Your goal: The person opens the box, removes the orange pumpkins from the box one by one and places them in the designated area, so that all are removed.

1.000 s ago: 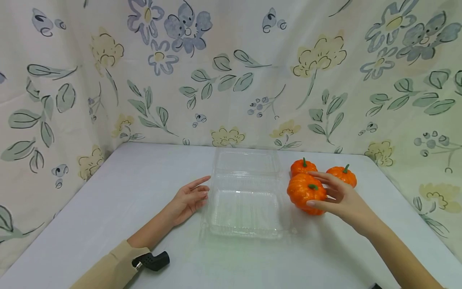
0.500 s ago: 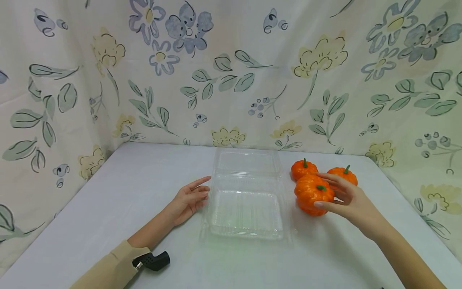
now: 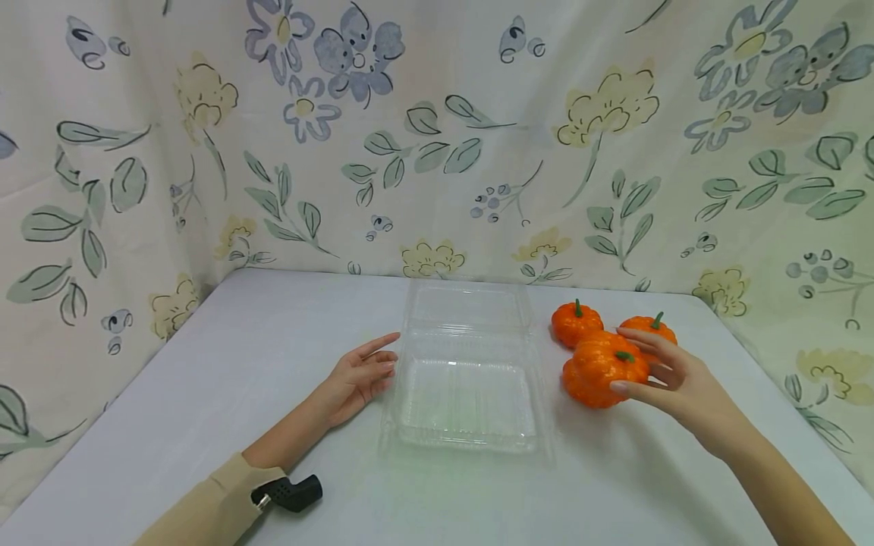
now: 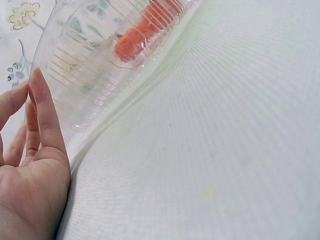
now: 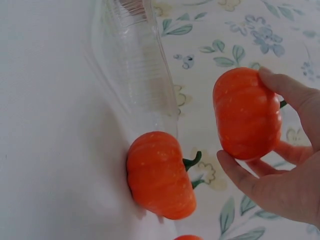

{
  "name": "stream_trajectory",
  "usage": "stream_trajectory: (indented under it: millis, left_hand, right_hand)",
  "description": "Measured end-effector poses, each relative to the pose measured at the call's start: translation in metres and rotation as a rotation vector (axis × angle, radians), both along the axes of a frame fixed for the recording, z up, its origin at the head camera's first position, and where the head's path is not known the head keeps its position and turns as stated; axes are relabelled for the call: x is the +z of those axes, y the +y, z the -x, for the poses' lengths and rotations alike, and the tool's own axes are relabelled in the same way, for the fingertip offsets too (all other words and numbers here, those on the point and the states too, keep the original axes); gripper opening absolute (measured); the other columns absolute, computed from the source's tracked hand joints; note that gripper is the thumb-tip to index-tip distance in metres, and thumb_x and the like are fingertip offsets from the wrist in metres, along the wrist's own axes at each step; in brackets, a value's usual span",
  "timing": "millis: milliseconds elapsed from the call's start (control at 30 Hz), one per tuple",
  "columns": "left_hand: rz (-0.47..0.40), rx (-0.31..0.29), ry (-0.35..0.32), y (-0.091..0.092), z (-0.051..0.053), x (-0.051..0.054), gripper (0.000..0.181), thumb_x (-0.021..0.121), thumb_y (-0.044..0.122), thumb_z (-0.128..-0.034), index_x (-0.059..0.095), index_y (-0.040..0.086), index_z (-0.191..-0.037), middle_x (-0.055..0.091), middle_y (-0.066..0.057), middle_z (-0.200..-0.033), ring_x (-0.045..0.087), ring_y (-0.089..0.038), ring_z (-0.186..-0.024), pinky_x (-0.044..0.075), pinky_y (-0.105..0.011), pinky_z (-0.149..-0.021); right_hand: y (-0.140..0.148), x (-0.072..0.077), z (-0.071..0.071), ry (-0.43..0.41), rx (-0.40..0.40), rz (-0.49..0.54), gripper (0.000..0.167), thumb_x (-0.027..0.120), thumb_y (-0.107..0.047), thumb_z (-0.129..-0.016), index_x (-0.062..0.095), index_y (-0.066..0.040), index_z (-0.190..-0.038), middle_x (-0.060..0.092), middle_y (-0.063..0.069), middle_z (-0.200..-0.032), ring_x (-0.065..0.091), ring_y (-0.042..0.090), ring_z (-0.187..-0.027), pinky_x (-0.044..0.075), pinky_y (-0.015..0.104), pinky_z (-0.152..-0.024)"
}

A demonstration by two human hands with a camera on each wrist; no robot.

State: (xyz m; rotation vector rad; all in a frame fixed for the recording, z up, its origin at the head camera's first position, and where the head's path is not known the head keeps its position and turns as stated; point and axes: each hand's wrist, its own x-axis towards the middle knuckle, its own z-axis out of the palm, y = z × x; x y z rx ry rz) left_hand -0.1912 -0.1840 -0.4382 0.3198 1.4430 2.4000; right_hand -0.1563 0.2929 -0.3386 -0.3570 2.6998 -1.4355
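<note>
My right hand [image 3: 683,383] holds an orange toy pumpkin [image 3: 611,362] with a green stem, thumb on the near side and fingers behind. It is raised; in the right wrist view the held pumpkin [image 5: 247,115] is apart from a second pumpkin [image 5: 160,175] on the table. From the head, the held one partly hides that lower pumpkin [image 3: 579,388]. My left hand [image 3: 358,379] rests on the table, fingers extended, fingertips at the left edge of a clear plastic clamshell box [image 3: 464,440]. Whether they touch the rim [image 4: 37,55] I cannot tell.
Two more pumpkins sit at the back right, one beside the box lid [image 3: 576,324] and one partly behind my right hand [image 3: 649,327]. The box lies with its lid folded back toward the floral curtain [image 3: 437,136]. A black device [image 3: 290,493] is on the left sleeve.
My right hand has moved to the right with the held pumpkin, uncovering more of the pumpkin below it. The left hand and the box have stayed in place.
</note>
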Motion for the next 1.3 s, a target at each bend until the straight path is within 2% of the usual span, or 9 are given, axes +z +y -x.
stream_trajectory:
  millis: [233,300,533,700,867,1000,1133,1233,1300]
  left_hand:
    - [-0.013,-0.002,-0.003,0.0,0.0,0.0,0.064,0.055,-0.007,-0.1044,0.031,0.0,-0.163,0.064,0.0,-0.111,0.069,-0.006,-0.091,0.06,-0.018,-0.08]
    - [-0.01,-0.001,-0.001,0.0,0.0,0.0,0.064,0.055,-0.007,-0.1046,0.031,0.0,-0.163,0.064,0.0,-0.111,0.069,-0.006,-0.091,0.06,-0.017,-0.08]
    - [0.001,0.005,0.002,0.0,0.0,-0.001,0.063,0.055,-0.007,-0.1045,0.034,0.001,-0.163,0.064,0.0,-0.112,0.068,-0.006,-0.092,0.059,-0.017,-0.08]
    - [0.0,0.008,0.002,0.0,0.0,-0.002,0.063,0.056,-0.007,-0.1042,0.034,0.001,-0.162,0.064,0.0,-0.111,0.068,-0.006,-0.091,0.059,-0.017,-0.08]
    - [-0.003,0.006,0.002,0.0,0.001,-0.002,0.062,0.056,-0.007,-0.1042,0.034,0.001,-0.162,0.064,0.0,-0.111,0.069,-0.006,-0.091,0.059,-0.017,-0.08]
    - [-0.003,-0.001,0.003,0.001,0.001,-0.003,0.063,0.055,-0.007,-0.1045,0.033,0.001,-0.163,0.064,0.001,-0.111,0.069,-0.006,-0.092,0.059,-0.017,-0.08]
    - [-0.001,-0.003,0.007,0.0,0.001,-0.003,0.063,0.055,-0.007,-0.1047,0.032,0.001,-0.163,0.064,0.001,-0.111,0.068,-0.006,-0.092,0.059,-0.018,-0.08]
    - [-0.001,-0.002,0.008,-0.001,0.002,-0.004,0.062,0.055,-0.007,-0.1049,0.033,0.001,-0.163,0.064,0.001,-0.112,0.068,-0.006,-0.092,0.059,-0.018,-0.08]
    - [-0.001,-0.002,0.008,-0.001,0.002,-0.004,0.062,0.054,-0.007,-0.105,0.034,0.002,-0.163,0.064,0.001,-0.112,0.068,-0.006,-0.092,0.059,-0.018,-0.08]
  right_hand:
    - [0.011,-0.004,0.0,0.023,-0.015,-0.013,0.069,0.076,-0.02,-0.1,0.043,-0.024,-0.161,0.037,0.004,-0.163,0.055,0.009,-0.13,0.056,0.015,-0.089]
    - [0.013,-0.005,0.0,0.021,-0.021,-0.017,0.07,0.075,-0.02,-0.1,0.042,-0.025,-0.161,0.037,0.004,-0.163,0.054,0.004,-0.127,0.056,0.015,-0.089]
    - [0.021,-0.007,0.0,-0.001,-0.051,-0.045,0.07,0.074,-0.023,-0.101,0.04,-0.026,-0.162,0.033,0.014,-0.165,0.05,0.045,-0.139,0.055,0.013,-0.087]
    - [0.026,-0.007,-0.001,0.008,-0.067,-0.068,0.07,0.073,-0.023,-0.102,0.039,-0.026,-0.163,0.033,0.016,-0.166,0.055,0.036,-0.136,0.054,0.011,-0.086]
    - [0.029,-0.006,-0.002,-0.005,-0.067,-0.056,0.071,0.072,-0.024,-0.103,0.036,-0.027,-0.165,0.025,0.023,-0.17,0.04,0.062,-0.141,0.051,0.009,-0.084]
    - [0.033,-0.007,-0.002,-0.004,-0.081,-0.066,0.071,0.072,-0.024,-0.103,0.036,-0.026,-0.165,0.028,0.024,-0.167,0.04,0.063,-0.14,0.051,0.008,-0.083]
    - [0.038,-0.01,-0.002,0.03,-0.087,-0.067,0.07,0.072,-0.021,-0.102,0.039,-0.027,-0.163,0.039,0.011,-0.16,0.062,0.019,-0.129,0.053,0.01,-0.083]
    - [0.042,-0.011,-0.002,0.058,-0.082,-0.053,0.068,0.072,-0.018,-0.102,0.042,-0.027,-0.162,0.044,-0.008,-0.151,0.053,-0.015,-0.112,0.054,0.011,-0.084]
    - [0.043,-0.012,-0.001,0.069,-0.076,-0.036,0.067,0.072,-0.016,-0.102,0.043,-0.026,-0.162,0.044,-0.017,-0.146,0.051,-0.02,-0.109,0.055,0.011,-0.083]
